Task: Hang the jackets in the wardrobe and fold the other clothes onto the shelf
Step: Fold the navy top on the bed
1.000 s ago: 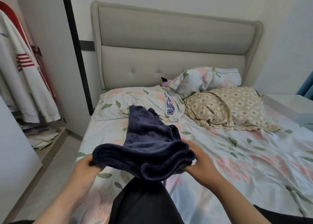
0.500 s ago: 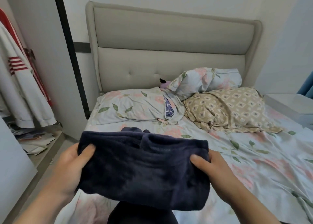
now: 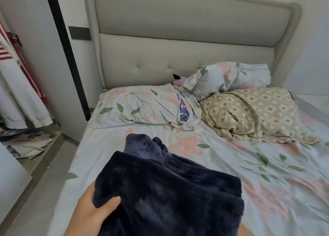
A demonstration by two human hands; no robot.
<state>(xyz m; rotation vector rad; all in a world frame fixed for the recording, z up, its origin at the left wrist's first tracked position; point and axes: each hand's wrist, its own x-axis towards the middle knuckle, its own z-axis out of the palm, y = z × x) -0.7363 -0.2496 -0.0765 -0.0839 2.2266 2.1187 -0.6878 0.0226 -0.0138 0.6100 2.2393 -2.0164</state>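
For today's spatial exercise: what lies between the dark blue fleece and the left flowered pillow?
Only bare bedsheet separates the fleece from the pillow, in the head view.

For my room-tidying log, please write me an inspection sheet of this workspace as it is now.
Surface: floral bed sheet, creased.
Job's things: navy fleece garment, bunched, held at its left edge; white red-striped garment hangs far left.
Clutter: floral pillows, beige patterned pillow, small purple toy at the bed's head; loose papers under the hanging garment.
Grips: left hand holds the fleece, thumb on top; right hand hidden.
Cables: nothing seen.
Surroundings: padded headboard, black vertical strip.
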